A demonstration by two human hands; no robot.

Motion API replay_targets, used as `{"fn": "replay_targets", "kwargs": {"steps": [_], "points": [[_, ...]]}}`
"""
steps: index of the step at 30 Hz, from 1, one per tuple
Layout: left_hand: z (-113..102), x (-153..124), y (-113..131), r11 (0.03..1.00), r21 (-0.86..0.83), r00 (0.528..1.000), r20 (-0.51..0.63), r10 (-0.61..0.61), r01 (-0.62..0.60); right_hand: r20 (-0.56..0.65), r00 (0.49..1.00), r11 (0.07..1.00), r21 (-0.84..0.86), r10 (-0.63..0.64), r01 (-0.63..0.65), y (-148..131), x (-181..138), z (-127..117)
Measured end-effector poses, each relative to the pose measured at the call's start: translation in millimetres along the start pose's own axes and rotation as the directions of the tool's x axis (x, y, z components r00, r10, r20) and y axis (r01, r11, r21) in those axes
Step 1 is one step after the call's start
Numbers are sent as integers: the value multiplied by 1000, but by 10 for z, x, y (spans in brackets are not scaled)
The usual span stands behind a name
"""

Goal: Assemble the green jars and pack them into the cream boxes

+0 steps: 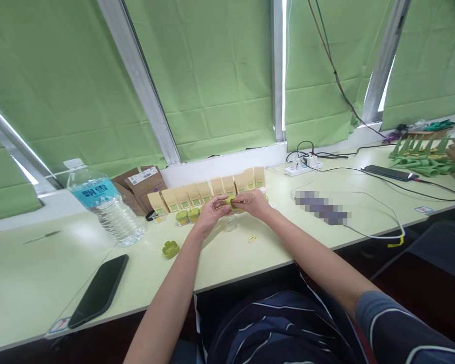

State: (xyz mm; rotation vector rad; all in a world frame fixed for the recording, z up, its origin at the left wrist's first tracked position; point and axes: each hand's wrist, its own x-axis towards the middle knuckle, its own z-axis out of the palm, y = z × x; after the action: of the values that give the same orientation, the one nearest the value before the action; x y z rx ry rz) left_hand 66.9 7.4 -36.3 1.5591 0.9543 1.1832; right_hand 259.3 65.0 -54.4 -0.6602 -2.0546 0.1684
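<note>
Item: small yellow-green plastic pot [231, 202], pinched between fingertips of our left hand [211, 211] and right hand [255, 202], just above the pale table [250, 255]. Risk, we judge: a slip knocks the row of tan paper pouches [212, 189] behind.

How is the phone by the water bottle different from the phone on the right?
The right phone has a cable plugged in; the left phone has none. The left phone lies near the table's front edge, the right phone farther back. Both lie flat, screens dark.
</note>
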Motion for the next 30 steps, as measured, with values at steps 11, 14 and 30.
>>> {"fn": "replay_targets", "kwargs": {"steps": [11,14,30], "points": [[67,26,-15,1000,-4,997,-71,18,-18,42,993,994,-3,108,-108,-59,-16,-3],[35,52,-63,999,-18,993,-110,36,-38,32,988,987,41,151,-152,-107,-15,-17],[20,61,-72,996,-77,989,-149,25,-36,114,949,946,107,294,-306,-199,7,-106]]}}
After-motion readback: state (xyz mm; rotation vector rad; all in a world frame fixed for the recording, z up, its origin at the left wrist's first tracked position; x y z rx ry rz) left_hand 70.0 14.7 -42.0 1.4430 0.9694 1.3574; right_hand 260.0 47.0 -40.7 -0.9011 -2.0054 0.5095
